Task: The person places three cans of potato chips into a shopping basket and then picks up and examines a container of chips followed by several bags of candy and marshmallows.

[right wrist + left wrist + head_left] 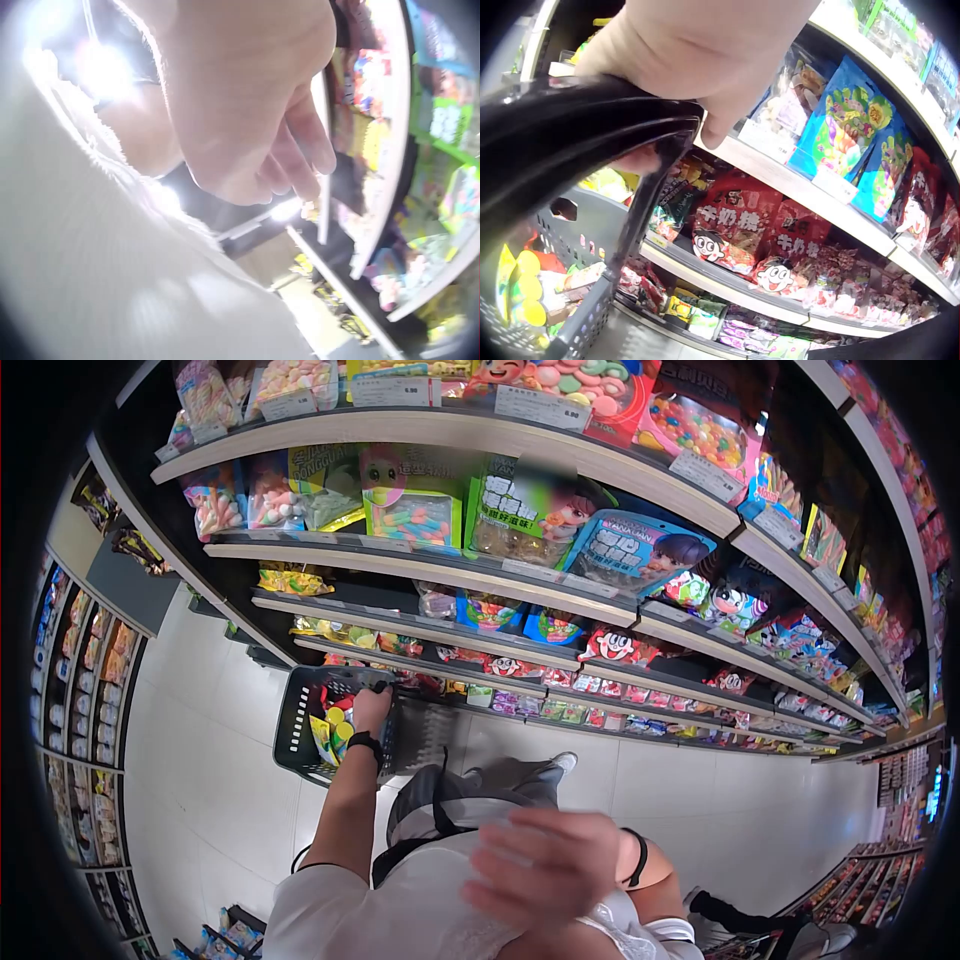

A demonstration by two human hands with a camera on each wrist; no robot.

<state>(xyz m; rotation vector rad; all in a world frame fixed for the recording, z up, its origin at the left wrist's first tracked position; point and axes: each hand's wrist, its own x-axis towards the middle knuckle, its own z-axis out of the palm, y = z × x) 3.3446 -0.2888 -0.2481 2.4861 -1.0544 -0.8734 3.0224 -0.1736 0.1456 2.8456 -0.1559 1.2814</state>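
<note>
Your left hand (372, 710) grips the glossy black handle (562, 142) of a dark grey perforated plastic basket (285, 745) beside wood-edged candy shelves (350, 427); your right hand (550, 865), fingers loosely extended, is before your white shirt (400, 900).

A white short-sleeved top (410, 900) fills six o'clock in the head view, its frilly trim (622, 932), possibly lace, toward five. Black wristbands (367, 746) show at eight and five o'clock, grey trousers (505, 790) at six, a pale shoe (567, 762) near five.
</note>
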